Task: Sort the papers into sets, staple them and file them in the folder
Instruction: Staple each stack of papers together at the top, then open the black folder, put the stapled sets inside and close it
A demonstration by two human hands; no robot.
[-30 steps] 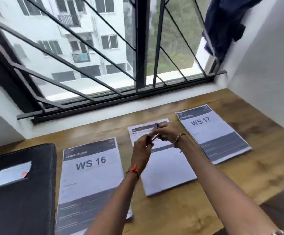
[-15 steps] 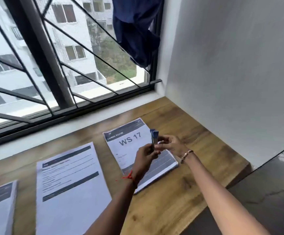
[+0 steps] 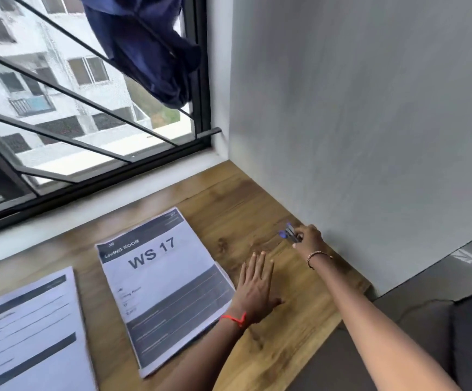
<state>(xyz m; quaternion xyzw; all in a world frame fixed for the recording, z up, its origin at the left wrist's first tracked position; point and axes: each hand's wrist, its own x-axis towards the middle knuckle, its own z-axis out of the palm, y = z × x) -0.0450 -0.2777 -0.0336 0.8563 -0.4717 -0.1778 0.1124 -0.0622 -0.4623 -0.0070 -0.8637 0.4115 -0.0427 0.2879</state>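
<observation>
**Stapler held to the right of the WS 17 papers**

I see the WS 17 set (image 3: 161, 283) lying flat on the wooden surface (image 3: 246, 204), a stack of printed sheets with a dark header band. Just right of it, the left hand (image 3: 254, 289) is released, fingers straight and together, palm down over bare wood beside the set's right edge. Further right of the set, close to the grey wall (image 3: 356, 122), the right hand (image 3: 308, 238) pinches a small blue and dark stapler (image 3: 289, 232); I cannot tell whether it touches the wood. Left of the WS 17 set lies a second set of papers (image 3: 23, 334), partly cut off. Beyond the set stands a barred window (image 3: 60, 122) with a dark blue cloth (image 3: 150, 52) hanging on it
</observation>
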